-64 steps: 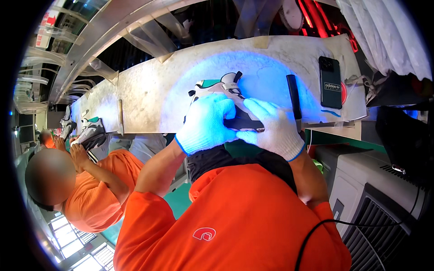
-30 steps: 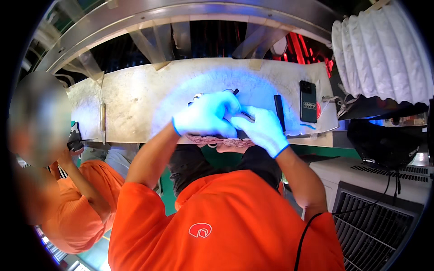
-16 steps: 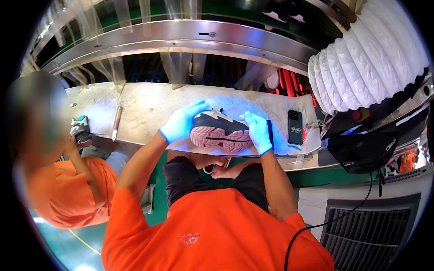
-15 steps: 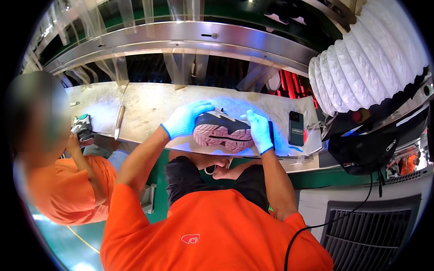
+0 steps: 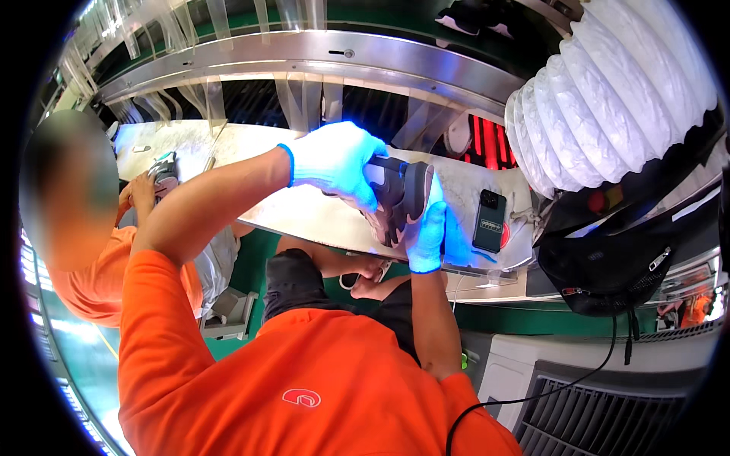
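A dark grey sneaker (image 5: 394, 199) with a pinkish sole hangs tilted over the front of the pale bench, under blue light. My left hand (image 5: 336, 161), in a white glove that glows blue, is wrapped over the shoe's upper side. My right hand (image 5: 426, 234), gloved alike, grips it from below and to the right, beside the sole. Parts of the shoe are hidden behind the left glove.
A dark phone (image 5: 489, 220) lies on the bench (image 5: 258, 194) to the right. Behind runs a metal rail (image 5: 304, 50) with clear plastic strips. A white ribbed duct (image 5: 608, 99) and black bag (image 5: 608, 273) are at right. A co-worker (image 5: 99, 281) handles another shoe (image 5: 163, 173) at left.
The sneaker has turned from lying sideways, sole toward me, to a steeper tilt. My left hand has moved across to the right over it, and my right hand has dropped slightly lower.
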### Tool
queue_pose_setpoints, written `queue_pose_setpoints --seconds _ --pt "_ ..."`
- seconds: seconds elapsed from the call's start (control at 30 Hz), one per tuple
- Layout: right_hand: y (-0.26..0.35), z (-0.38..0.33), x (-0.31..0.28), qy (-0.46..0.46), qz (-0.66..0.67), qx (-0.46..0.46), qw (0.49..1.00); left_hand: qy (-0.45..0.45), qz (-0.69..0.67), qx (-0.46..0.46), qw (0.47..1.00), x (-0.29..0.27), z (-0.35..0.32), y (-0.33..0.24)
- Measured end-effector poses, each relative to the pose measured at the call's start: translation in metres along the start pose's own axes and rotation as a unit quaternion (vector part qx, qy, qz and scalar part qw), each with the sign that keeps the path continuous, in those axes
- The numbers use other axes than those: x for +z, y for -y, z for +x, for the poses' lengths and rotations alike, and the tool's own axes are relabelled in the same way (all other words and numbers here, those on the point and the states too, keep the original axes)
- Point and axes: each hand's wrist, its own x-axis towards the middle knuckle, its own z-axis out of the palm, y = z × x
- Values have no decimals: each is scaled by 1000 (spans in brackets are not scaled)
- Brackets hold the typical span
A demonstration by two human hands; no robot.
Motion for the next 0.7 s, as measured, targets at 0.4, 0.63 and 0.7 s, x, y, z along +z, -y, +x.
queue_pose_setpoints --seconds 0.4,0.63,0.7 --pt "54 7 30 127 -210 -113 963 -17 64 -11 998 9 16 -4" --pt "6 16 16 104 54 -174 978 -54 115 41 991 15 -2 -5" --pt "32 1 30 107 -60 -153 981 -38 112 16 993 19 -13 -16"
